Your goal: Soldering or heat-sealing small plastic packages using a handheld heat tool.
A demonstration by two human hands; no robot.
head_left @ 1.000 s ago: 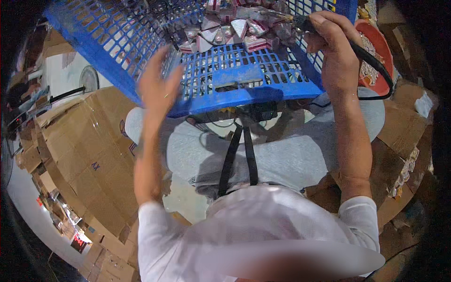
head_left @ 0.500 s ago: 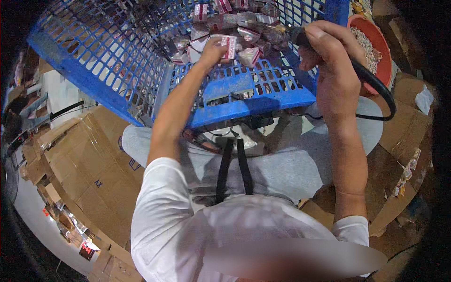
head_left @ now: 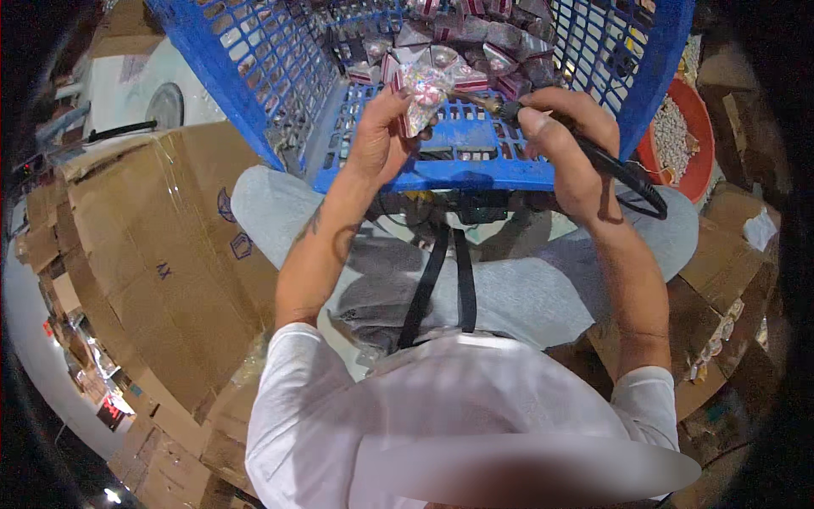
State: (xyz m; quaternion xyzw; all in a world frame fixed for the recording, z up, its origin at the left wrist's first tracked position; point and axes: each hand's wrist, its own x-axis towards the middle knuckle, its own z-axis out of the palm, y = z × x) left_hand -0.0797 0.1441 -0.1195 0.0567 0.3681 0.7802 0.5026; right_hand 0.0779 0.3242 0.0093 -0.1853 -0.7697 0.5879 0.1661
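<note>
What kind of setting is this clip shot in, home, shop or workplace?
Most likely a small packing or assembly workshop. The seated person holds a shiny packet in the left hand and a corded pen-like tool in the right hand, over a blue crate of similar packets, with flattened cardboard boxes stacked alongside.

I see little room ahead: the blue crate (head_left: 475, 165) walls rise left, right and near, and packets (head_left: 475, 59) crowd its floor. Both hands sit just over the near wall, the left hand (head_left: 381, 140) and right hand (head_left: 564, 144) close together. Cardboard (head_left: 161, 254) blocks the left; the red bowl (head_left: 678, 140) and boxes (head_left: 721, 254) block the right. Open room lies over my lap.
</note>
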